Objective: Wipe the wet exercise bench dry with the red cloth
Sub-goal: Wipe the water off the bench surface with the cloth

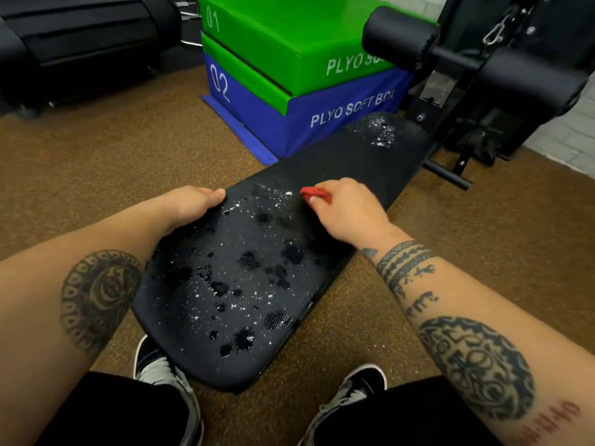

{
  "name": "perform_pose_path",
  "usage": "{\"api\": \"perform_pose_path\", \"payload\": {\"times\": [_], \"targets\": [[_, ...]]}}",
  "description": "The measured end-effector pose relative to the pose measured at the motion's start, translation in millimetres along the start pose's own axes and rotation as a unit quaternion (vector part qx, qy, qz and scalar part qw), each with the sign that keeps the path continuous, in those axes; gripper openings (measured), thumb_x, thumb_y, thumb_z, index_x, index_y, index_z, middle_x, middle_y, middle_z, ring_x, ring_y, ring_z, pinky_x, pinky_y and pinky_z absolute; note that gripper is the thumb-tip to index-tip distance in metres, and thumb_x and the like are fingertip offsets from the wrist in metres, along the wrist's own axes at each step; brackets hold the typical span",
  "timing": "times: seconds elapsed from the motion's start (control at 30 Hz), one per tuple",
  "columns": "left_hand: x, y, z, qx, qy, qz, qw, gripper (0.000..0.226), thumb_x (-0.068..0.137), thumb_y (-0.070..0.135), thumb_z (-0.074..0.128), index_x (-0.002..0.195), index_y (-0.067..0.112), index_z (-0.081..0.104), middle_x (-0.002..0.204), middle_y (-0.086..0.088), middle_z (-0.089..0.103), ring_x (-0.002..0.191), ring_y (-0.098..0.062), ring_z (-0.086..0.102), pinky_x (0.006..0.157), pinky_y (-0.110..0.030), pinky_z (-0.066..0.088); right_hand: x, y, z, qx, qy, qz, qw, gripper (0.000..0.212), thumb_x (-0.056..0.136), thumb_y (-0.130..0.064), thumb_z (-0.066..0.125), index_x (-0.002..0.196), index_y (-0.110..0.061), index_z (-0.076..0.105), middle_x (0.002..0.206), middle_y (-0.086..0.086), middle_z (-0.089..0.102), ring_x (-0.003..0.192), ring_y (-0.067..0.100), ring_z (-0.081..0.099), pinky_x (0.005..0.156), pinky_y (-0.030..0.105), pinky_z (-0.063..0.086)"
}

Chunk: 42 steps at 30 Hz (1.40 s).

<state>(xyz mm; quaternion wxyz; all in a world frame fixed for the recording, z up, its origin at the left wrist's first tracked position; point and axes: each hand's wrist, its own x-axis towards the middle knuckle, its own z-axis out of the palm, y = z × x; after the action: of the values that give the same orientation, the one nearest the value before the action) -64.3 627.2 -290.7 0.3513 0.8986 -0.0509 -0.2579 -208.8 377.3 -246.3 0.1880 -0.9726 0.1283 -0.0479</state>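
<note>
Right hand [346,207]: fingers curled tight round a small bunched red cloth [314,193], pressing it onto the worktop [338,159], a long black padded vinyl exercise bench. The cloth sits about mid-length, towards the right edge, and only its front end shows past the fingers. Left hand [190,204]: resting on the worktop's left edge, roughly level with the right one, one fingertip lying on the pad; can't tell whether the other fingers wrap the edge. Both forearms are bare and tattooed. Scattered water drops and dark wet patches [251,259] cover the near half of the pad, from just beside the cloth down to the near end. A separate puddle [381,130] sits at the far, narrow end. The strip of pad between them looks mostly dry. Two black-and-white sneakers, [161,371] and [351,394], stand on the brown speckled rubber floor [96,162], either side of the near end. Beyond the worktop's left side a green soft plyo box marked 01 [289,37] is stacked on a blue soft plyo box marked 02 [322,123]. Black foam roller pads [396,37] are on the frame past the far end.
</note>
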Motion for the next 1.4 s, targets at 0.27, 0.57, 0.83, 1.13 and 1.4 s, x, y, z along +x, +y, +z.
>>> {"api": "perform_pose_path", "payload": {"times": [0.27,0.57,0.83,1.13,1.4], "targets": [[1,1,0,-0.01,0.0,-0.01,1.0,0.052,0.098,0.055,0.048,0.137,0.023,0.059,0.144,-0.003,0.054,0.129,-0.027,0.052,0.109,-0.039,0.035,-18,-14,1,-0.036,-0.173,-0.123,0.977,0.025,0.094,-0.04,0.058,0.115,-0.046,0.069,0.099,-0.02,0.058,0.106,0.013,0.061,0.091,0.026,0.047],[3,-3,-1,0.001,0.009,0.0,1.0,0.056,0.095,0.06,0.048,0.138,0.024,0.057,0.147,0.001,0.051,0.134,-0.025,0.048,0.115,-0.04,0.031,-18,-10,16,-0.068,-0.088,-0.078,0.991,0.034,0.094,-0.044,0.05,0.123,-0.039,0.066,0.113,0.0,0.062,0.108,0.028,0.062,0.092,0.036,0.05],[2,-2,-1,0.025,0.013,-0.001,1.0,0.06,0.097,0.059,0.046,0.143,0.02,0.052,0.154,-0.002,0.043,0.141,-0.028,0.039,0.119,-0.044,0.024,-56,10,-20,0.06,-0.249,-0.152,0.955,0.021,0.086,-0.04,0.068,0.104,-0.051,0.072,0.083,-0.025,0.064,0.085,-0.006,0.062,0.08,0.023,0.051],[-2,-2,-3,0.023,0.003,-0.004,1.0,0.061,0.093,0.064,0.047,0.139,0.025,0.056,0.15,-0.001,0.048,0.136,-0.028,0.045,0.118,-0.046,0.029,-57,13,14,-0.045,-0.058,-0.067,0.995,0.036,0.096,-0.053,0.046,0.123,-0.034,0.063,0.103,0.001,0.055,0.098,0.032,0.063,0.084,0.039,0.051],[-11,-5,-7,0.018,-0.023,-0.016,0.999,0.091,0.055,0.089,0.058,0.128,0.035,0.062,0.132,0.002,0.062,0.116,-0.027,0.062,0.11,-0.048,0.041,-81,28,3,0.122,-0.137,-0.189,0.965,0.033,0.089,-0.05,0.06,0.117,-0.038,0.072,0.089,-0.013,0.058,0.081,0.003,0.059,0.077,0.028,0.05]]}}
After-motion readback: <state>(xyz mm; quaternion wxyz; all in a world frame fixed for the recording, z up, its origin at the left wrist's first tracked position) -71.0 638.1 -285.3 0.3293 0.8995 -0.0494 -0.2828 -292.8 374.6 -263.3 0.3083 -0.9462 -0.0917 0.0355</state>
